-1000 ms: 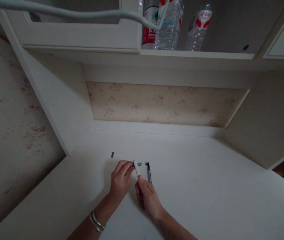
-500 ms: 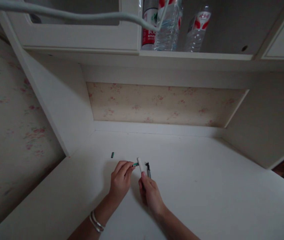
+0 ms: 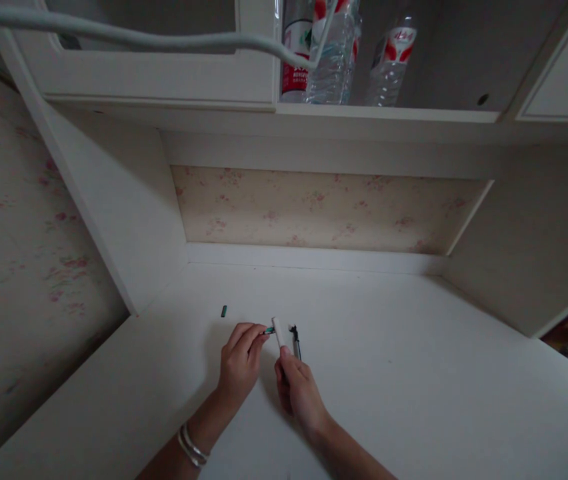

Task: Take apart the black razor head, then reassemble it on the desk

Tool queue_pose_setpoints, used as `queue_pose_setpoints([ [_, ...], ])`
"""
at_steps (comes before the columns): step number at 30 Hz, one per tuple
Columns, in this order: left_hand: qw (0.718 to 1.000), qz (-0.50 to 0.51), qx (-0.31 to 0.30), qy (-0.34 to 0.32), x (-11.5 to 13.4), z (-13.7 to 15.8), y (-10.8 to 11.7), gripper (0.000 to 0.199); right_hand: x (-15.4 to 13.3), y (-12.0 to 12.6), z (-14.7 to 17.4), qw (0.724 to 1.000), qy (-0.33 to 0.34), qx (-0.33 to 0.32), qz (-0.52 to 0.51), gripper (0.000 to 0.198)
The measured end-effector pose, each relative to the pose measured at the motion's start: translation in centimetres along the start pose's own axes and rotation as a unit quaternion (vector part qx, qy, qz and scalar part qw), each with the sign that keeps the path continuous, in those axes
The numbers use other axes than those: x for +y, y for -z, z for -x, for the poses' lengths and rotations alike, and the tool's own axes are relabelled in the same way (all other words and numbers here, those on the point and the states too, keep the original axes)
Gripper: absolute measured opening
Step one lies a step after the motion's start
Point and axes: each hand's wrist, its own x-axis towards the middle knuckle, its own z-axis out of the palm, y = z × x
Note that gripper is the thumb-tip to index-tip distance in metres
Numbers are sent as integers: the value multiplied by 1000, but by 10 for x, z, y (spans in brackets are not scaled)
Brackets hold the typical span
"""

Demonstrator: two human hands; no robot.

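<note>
Over a white desk [image 3: 414, 373], my right hand [image 3: 298, 393] grips a short white tube [image 3: 279, 331] that points up and away from me. My left hand [image 3: 239, 363], with bracelets on its wrist, pinches a small teal piece [image 3: 269, 330] right beside the tube's upper end. A dark pen-like part [image 3: 295, 340] lies on the desk just right of the tube. Another small teal piece [image 3: 224, 311] lies alone on the desk, up and left of my left hand.
A shelf above the desk holds several plastic bottles [image 3: 337, 53]. A grey cable [image 3: 139, 39] hangs across the top of the view. Flowered wallpaper [image 3: 324, 210] backs the desk niche, and a white side panel [image 3: 114, 200] stands at the left.
My left fingers picked up the small teal piece that lay by the tube. My right hand tilted the white tube more upright and shifted it slightly.
</note>
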Motion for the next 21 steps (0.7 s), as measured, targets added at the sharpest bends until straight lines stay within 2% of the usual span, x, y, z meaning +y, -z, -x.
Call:
queue_pose_setpoints([
  [3,1000,-3,0,1,1,-1,0,13,3,0,1,999,0,-34,21,55],
  [7,1000,-12,3,-7,3,-3,1,12,3,2,-2,1000,11,19,23,55],
  [9,1000,-8,4,-9,3,-3,1,12,1,2,-2,999,7,24,24,55],
  [14,1000,-2,-2,3,3,-2,2,13,0,-1,2,999,2,-35,38,57],
  [21,1000,4,-6,4,3,-1,2,13,4,4,-6,999,4,48,15,55],
])
